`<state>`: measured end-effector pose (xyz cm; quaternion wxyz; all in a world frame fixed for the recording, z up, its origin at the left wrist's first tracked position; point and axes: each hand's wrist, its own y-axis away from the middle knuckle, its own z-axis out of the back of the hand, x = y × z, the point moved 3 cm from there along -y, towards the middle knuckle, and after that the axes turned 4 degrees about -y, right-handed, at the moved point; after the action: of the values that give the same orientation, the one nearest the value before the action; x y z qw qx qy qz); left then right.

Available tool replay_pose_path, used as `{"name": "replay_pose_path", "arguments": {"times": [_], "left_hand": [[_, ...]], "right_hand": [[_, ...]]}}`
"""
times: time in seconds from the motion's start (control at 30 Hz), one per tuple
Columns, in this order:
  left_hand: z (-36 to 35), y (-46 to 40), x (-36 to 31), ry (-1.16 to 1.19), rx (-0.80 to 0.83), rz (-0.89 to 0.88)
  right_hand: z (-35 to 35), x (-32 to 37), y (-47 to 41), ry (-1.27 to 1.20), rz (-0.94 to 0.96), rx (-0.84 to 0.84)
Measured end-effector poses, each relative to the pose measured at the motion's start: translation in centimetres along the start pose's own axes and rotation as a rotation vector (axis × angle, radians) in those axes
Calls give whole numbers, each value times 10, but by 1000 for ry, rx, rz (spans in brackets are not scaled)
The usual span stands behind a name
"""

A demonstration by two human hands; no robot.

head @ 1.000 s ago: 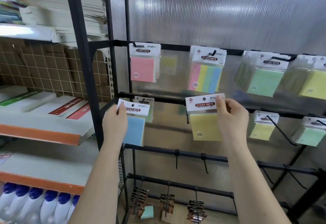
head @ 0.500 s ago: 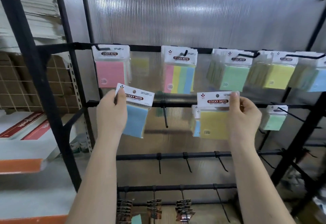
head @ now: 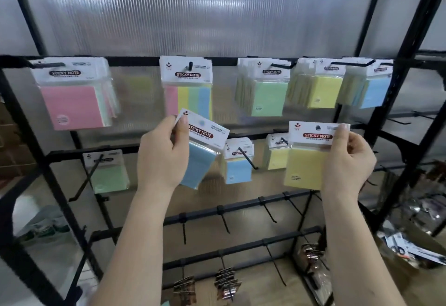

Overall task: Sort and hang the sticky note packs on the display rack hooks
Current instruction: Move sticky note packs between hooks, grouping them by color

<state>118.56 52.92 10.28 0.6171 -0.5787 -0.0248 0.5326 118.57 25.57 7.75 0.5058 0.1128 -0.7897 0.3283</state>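
While each hand pinches a header card — left hand [head: 164,153] the blue sticky note pack [head: 200,161], right hand [head: 348,158] the yellow sticky note pack [head: 305,161] — both hang-holes face matching-colour black wire hooks [head: 247,158] on the middle rail.

blue sticky note pack [head: 201,158] tilted, yellow sticky note pack [head: 307,161] upright

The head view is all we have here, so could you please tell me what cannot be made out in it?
- Small print on the yellow pack in the right hand: too small.
- Blue pack: its left side hidden by the left hand.
- Hanging items on the bottom rail: blurred, unidentifiable.
- Packs behind the pink pack: count hidden.
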Motion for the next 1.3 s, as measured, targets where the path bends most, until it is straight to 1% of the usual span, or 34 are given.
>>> {"name": "replay_pose_path", "arguments": {"times": [0.13, 0.23, 0.4, 0.5, 0.63, 0.77, 1.0, 1.2, 1.3], "left_hand": [[-31, 5, -20, 8, 24, -1], [-57, 12, -39, -5, 23, 15], [-107, 31, -73, -26, -40, 100], [-133, 41, -97, -18, -90, 157], [-152, 48, -128, -33, -125, 199], [-161, 48, -143, -67, -159, 205], [-164, 36, -144, -50, -238, 223], [-168, 23, -139, -20, -262, 230], [-171, 17, -139, -25, -258, 214]], "right_hand": [[22, -11, -31, 3, 25, -17], [37, -20, -61, -5, 8, 17], [60, -30, -119, -21, -9, 186], [67, -31, -154, -37, 17, 292], [65, -26, -187, -100, 20, 389], [47, -16, -208, -169, -12, 452], [6, 1, -227, -253, -5, 492], [-14, 2, -237, -297, -22, 442], [-19, -2, -239, -279, -22, 425]]}}
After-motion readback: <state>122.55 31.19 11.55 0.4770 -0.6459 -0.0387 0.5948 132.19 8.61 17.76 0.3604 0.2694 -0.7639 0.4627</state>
